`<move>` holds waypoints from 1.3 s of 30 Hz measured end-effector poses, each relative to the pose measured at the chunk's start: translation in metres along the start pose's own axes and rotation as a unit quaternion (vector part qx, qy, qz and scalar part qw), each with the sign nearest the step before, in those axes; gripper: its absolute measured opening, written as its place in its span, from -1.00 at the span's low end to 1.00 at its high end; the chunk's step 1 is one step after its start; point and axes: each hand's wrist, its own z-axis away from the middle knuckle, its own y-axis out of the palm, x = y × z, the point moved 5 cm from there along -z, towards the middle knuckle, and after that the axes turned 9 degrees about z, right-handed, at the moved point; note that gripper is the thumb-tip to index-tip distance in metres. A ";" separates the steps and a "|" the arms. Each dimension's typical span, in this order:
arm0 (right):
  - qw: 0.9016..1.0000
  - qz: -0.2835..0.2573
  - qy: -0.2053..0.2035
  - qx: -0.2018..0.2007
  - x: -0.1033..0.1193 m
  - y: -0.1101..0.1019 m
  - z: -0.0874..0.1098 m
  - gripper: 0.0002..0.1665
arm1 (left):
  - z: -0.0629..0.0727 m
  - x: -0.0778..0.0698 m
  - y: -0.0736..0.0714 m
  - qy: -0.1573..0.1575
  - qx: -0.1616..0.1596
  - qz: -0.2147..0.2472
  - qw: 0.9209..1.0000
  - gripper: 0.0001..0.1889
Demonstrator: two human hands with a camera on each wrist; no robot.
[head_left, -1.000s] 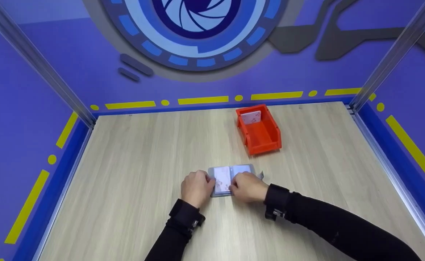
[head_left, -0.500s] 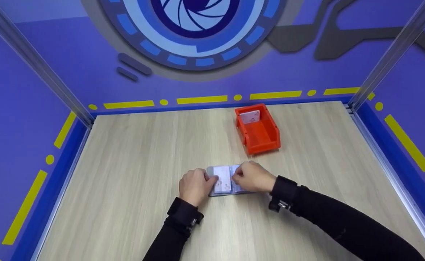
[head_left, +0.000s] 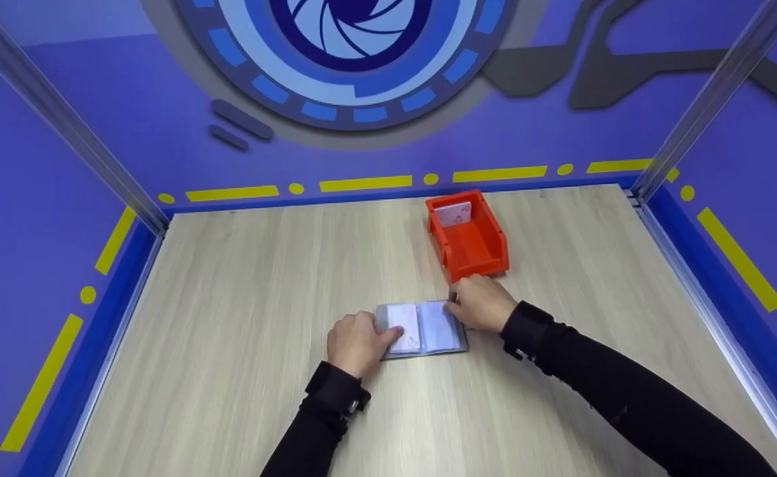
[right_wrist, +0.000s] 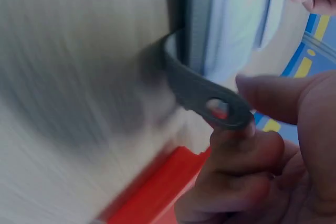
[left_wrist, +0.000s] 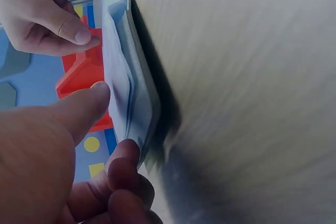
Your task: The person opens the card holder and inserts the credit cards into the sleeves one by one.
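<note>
A small grey card holder point(head_left: 439, 324) lies spread open on the table, with clear sleeves; a pink-patterned card point(head_left: 403, 321) shows in its left side. My left hand point(head_left: 355, 344) grips the left edge, thumb on top of the card side and fingers curled at the edge. My right hand point(head_left: 483, 303) is at the upper right corner. In the right wrist view the holder's grey strap point(right_wrist: 197, 93), with a hole near its tip, stands up against a curled finger. The right thumb point(right_wrist: 278, 98) is close by; whether it pinches the strap cannot be told.
A red open-front bin point(head_left: 471, 242) stands just behind my right hand, with a pink-patterned card point(head_left: 453, 213) propped inside its back. Blue walls with yellow marks surround the wooden table point(head_left: 262, 278) at the back and both sides.
My right hand has moved off the middle of the right page, away and rightward to the holder's upper right corner, uncovering that page. My left hand has stayed at the left edge.
</note>
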 end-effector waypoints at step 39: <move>0.993 0.004 -0.081 -0.089 0.018 -0.006 -0.003 -0.89 | 0.004 -0.004 0.000 0.018 -0.009 -0.003 1.000 -0.48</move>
